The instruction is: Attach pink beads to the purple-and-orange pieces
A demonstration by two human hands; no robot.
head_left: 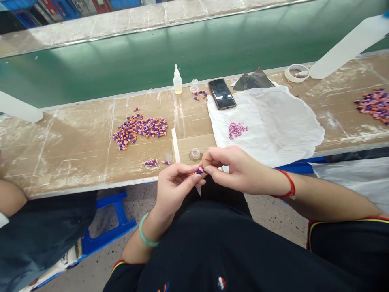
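My left hand (178, 182) pinches a small purple-and-orange figurine (199, 170) between thumb and fingers, just off the table's near edge. Thumb and forefinger of my right hand (226, 167) are closed at the figurine's right end; what they hold, if anything, is too small to make out. Just behind my hands, a small round clear dish (195, 154) sits on a cardboard piece, beside a flat white stick (175, 145). Several similar figurines (150, 162) lie to the left of my left hand. Tiny pink pieces (237, 130) are heaped on a white cloth (273, 121) beyond my right hand.
A large pile of figurines (139, 129) covers the left middle of the table, another pile (375, 105) the far right. Along the back stand a dropper bottle (178, 81), a phone (222, 94) and a tape roll (297, 73). Another person's arm (11, 198) is at left.
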